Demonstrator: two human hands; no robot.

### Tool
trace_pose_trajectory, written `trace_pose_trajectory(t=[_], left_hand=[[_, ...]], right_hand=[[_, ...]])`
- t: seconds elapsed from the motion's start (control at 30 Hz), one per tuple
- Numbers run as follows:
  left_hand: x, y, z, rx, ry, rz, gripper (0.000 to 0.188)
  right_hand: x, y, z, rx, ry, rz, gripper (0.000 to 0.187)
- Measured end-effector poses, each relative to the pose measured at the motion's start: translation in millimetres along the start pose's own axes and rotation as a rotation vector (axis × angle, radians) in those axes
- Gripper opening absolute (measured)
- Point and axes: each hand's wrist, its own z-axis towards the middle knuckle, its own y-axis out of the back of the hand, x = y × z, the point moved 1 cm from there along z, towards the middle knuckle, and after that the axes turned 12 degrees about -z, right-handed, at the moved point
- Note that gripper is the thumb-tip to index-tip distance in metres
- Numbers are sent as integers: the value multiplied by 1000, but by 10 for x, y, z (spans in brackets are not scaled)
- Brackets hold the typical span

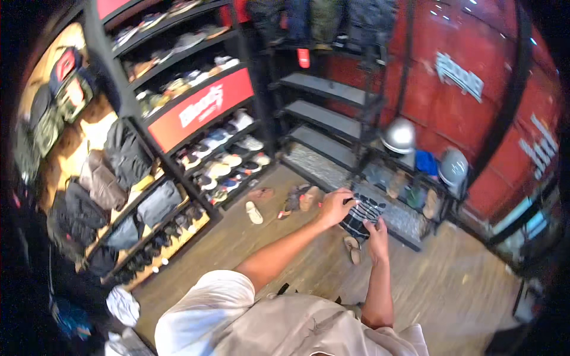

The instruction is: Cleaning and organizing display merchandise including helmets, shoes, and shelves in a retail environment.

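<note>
A folded black-and-white checked cloth garment hangs between my two hands, out in front of me above the floor. My left hand pinches it at its upper left edge with bent fingers. Lower down on its right side, my right hand grips it, thumb toward the cloth. Whether it is a shirt or some other garment I cannot tell. Below it on the floor lies a sandal, partly behind the cloth.
More footwear and a pale slipper lie on the wooden floor. Shoe shelves and backpacks line the left. Ahead are grey steps. Helmets and shoes stand on a low rack at the right, before a red wall.
</note>
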Motion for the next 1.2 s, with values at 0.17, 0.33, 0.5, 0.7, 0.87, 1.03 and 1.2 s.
trace_pose_trajectory(t=[0.17, 0.33, 0.5, 0.7, 0.87, 1.03, 1.2], left_hand=[[156, 1313, -90, -162, 156, -163, 22], [392, 1813, -84, -168, 159, -119, 31], [829, 2133, 156, -313, 284, -29, 36], [1311, 2181, 1104, -327, 272, -25, 34], [1654, 2216, 1959, -396, 119, -71, 19], [1972, 2408, 2319, -302, 106, -172, 30], [1716, 2882, 2809, 178, 124, -215, 28]], right_hand=[[222, -1222, 185, 439, -105, 635, 42], [-53, -1752, 659, 766, -205, 523, 47], [296, -1926, 1090, 537, -260, 207, 37], [393, -1821, 2168, 444, -144, 454, 38], [1083, -1947, 2811, 186, -92, 245, 33], [965, -2009, 3370, 222, 66, -256, 43], [1134, -2356, 3705, 574, 356, -496, 106]])
